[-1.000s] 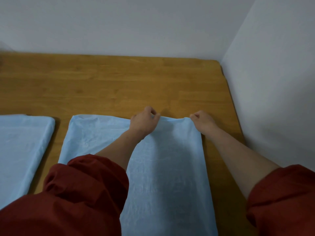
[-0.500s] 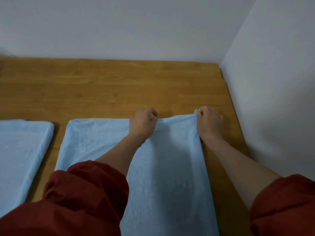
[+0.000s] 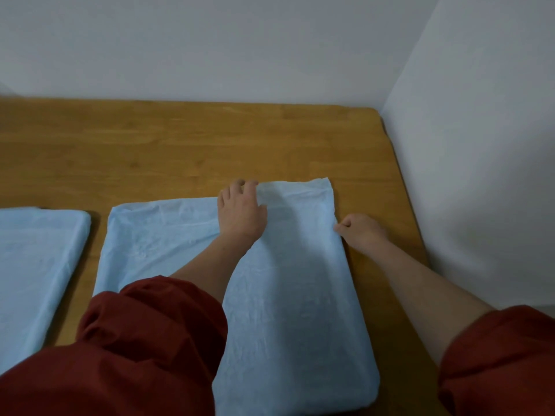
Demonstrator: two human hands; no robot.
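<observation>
Pale-blue cloth (image 3: pixel 294 295) lies flat on the wooden bench (image 3: pixel 180 145), lengthwise from 6 to 12 o'clock, its near end towards the person. Its far hem is uneven: the stretch towards 1 o'clock reaches farther up the bench than the stretch towards 11 o'clock, and a faint crease runs across under the hem.

The left grip (image 3: pixel 241 213) rests palm down on the cloth at its 12 o'clock end. Its fingers (image 3: pixel 240 186) are curled over the far hem and hold it where the hem steps, and the thumb lies on the fabric, pointing to 3 o'clock.

The right grip (image 3: pixel 362 232) sits on the bench at about 2 o'clock of the cloth, touching its side edge. Thumb and forefinger are nipped together on that edge, the other fingers tucked in.

Both forearms are bare, with red sleeves (image 3: pixel 144 340) pushed up.

At 9 o'clock of the cloth, with a strip of bare wood between, lies a second cloth (image 3: pixel 33 259) of the same blue, cut off by the frame. Grey walls (image 3: pixel 240 40) stand along the bench at 12 and 3 o'clock and meet at about 1 o'clock.
</observation>
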